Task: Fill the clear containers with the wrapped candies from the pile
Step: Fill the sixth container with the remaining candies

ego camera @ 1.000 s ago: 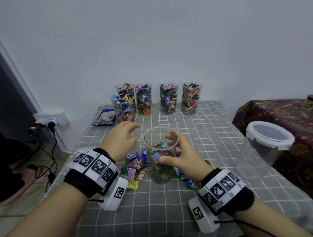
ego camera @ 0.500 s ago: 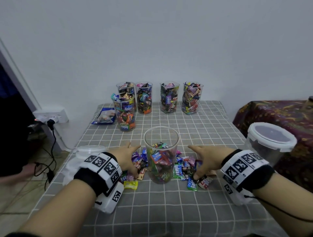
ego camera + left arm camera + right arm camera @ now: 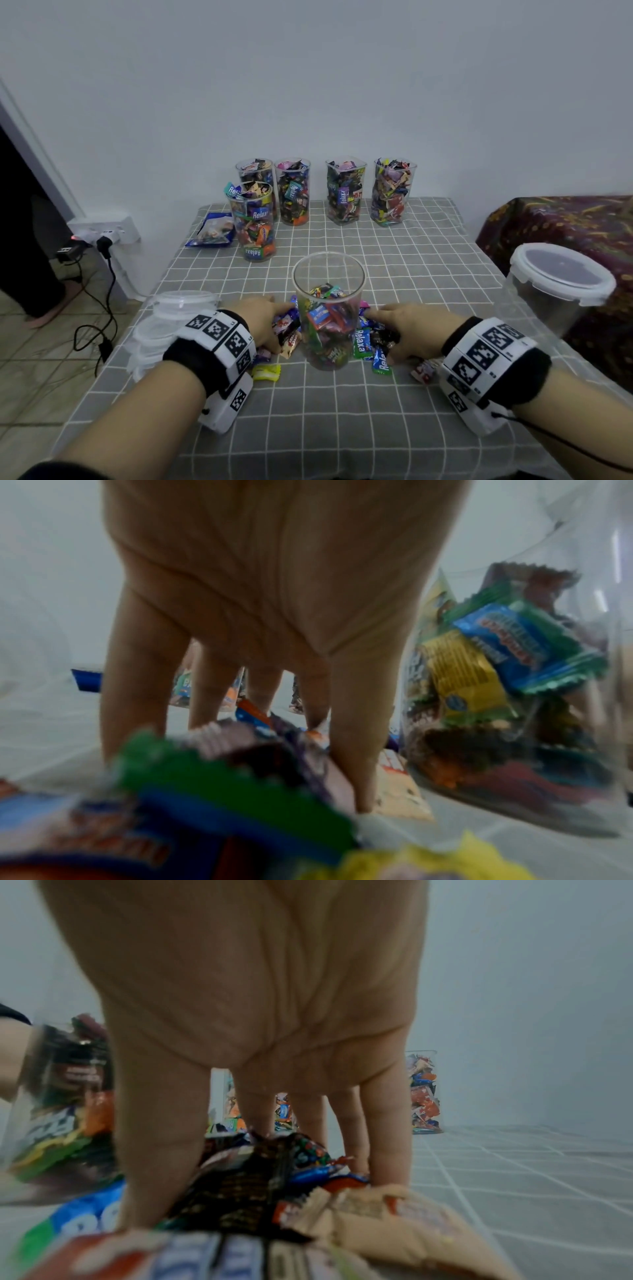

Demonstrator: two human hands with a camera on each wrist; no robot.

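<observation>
The clear container (image 3: pixel 328 310) stands upright at the centre of the surface (image 3: pixel 342 411), which is covered by a grey checked cloth. It is about half full of wrapped candies. The candy pile (image 3: pixel 368 342) lies on the cloth on both sides of the container's base.

The left hand (image 3: pixel 263 322) rests on the pile just left of the container. Its fingers (image 3: pixel 137 669) are spread and extended down onto the wrappers, not curled round any one piece. The right hand (image 3: pixel 411 330) rests on the pile just right of the container. Its fingers (image 3: pixel 161 1137) are likewise straight and apart, with tips pressed among the wrappers (no single candy is visibly pinched).

Five filled containers (image 3: pixel 346 190) stand near the far edge, four in a row and one in front at the left. A blue packet (image 3: pixel 210 233) lies beside them. A lidded tub (image 3: pixel 558 287) stands at the right, and a stack of clear lids (image 3: pixel 164 325) sits at the left edge.
</observation>
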